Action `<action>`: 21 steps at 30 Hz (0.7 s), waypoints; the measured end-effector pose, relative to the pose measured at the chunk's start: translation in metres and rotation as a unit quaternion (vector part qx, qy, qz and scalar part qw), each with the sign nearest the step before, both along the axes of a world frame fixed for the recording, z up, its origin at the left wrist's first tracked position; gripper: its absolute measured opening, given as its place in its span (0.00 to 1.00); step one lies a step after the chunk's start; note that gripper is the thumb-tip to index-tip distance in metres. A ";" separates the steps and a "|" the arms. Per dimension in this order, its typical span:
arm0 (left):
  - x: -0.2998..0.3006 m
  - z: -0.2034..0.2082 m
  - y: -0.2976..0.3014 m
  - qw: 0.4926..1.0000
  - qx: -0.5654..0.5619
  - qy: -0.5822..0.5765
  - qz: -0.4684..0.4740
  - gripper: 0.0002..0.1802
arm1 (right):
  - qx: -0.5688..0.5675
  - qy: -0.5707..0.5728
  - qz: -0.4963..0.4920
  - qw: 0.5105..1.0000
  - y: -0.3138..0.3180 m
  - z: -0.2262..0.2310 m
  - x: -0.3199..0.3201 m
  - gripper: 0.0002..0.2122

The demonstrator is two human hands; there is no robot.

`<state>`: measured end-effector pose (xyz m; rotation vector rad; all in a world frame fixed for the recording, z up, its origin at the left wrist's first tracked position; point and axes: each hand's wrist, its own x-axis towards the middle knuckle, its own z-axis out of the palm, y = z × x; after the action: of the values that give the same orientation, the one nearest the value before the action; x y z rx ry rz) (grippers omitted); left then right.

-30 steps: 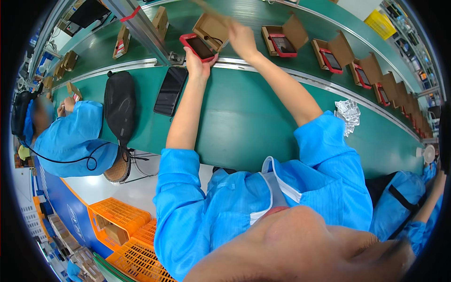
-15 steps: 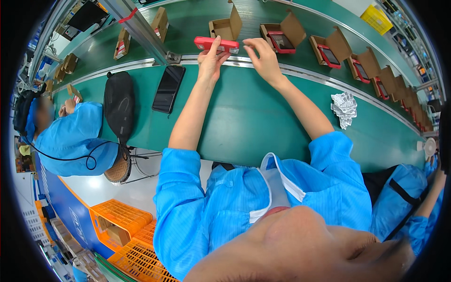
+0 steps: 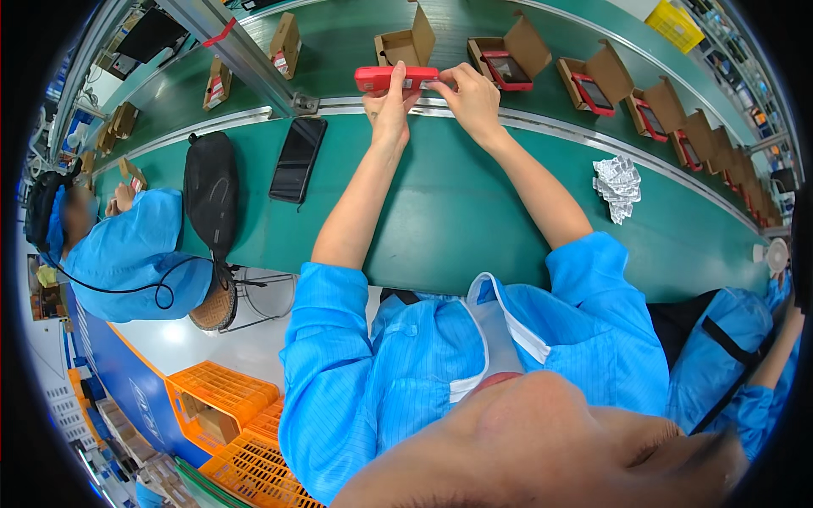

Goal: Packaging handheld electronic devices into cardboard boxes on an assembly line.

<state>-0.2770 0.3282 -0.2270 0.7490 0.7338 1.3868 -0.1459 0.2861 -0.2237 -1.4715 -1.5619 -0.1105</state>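
Observation:
My left hand point(image 3: 391, 114) is closed around a red, thick-edged handheld device point(image 3: 373, 79), thumb across its near side. The device is level, held over the metal rail at the table's far edge. At its right end, the fingers of my right hand point(image 3: 472, 100) are pinched against the casing, beside a small pale patch; whether they grip a separate small piece cannot be made out. Just beyond the device stands an open, seemingly unfilled cardboard box point(image 3: 392, 49). Right of it, another open box point(image 3: 529, 51) has a red device with a dark screen point(image 3: 506, 72) in it.
More open boxes with red devices point(image 3: 591, 95) line the green belt to the right. A black phone point(image 3: 298, 159) and a black pouch point(image 3: 212, 190) lie left on the table; crumpled silvery label sheets point(image 3: 618, 188) lie right. A metal post point(image 3: 237, 51) rises at far left. Co-workers sit either side.
My right hand has moved left and closed its fingers onto the device's right end, where it was apart before. The device has shifted slightly right in my left hand.

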 end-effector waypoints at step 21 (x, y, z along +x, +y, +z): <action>0.000 -0.010 0.019 0.976 -0.019 -0.105 -0.188 0.33 | -0.131 -0.065 -0.131 0.980 -0.136 0.010 0.150 0.14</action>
<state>-0.2773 0.3469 -0.2370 0.6593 0.4249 1.0832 0.0044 0.1503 -0.2132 -1.9094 -1.5216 -0.1617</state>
